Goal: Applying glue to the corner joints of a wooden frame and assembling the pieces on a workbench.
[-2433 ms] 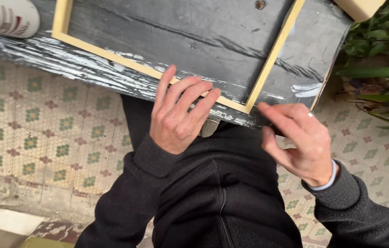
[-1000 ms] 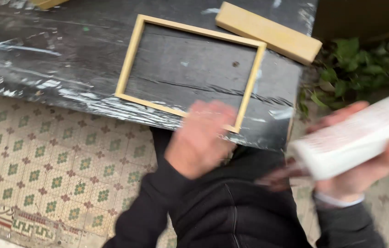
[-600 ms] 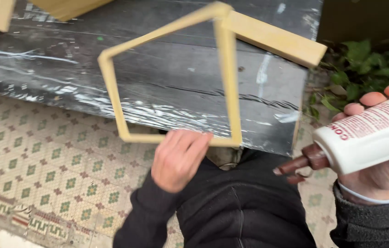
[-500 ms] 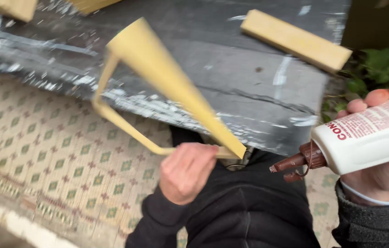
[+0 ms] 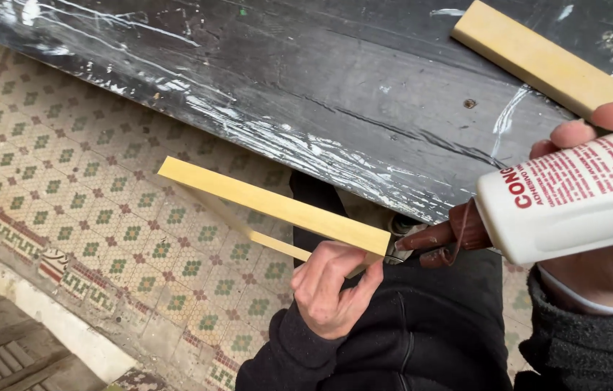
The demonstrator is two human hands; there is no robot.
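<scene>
Two hands: one frame [image 5: 270, 206], one glue bottle [image 5: 574, 195].

The frame [image 5: 277, 210] was pale, smooth, matt wood, like the loose strip [image 5: 538, 58] at one o'clock. The glue bottle [image 5: 574, 195] was glossy white plastic with a brown nozzle. The bench [image 5: 306, 80] was dark, scratched, paint-smeared board; the floor [image 5: 67, 195] patterned matt tile.

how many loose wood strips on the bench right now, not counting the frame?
1. A pale wood strip lies at the far right of the black bench top. The wooden frame is off the bench in the left hand. More may lie out of view.
</scene>
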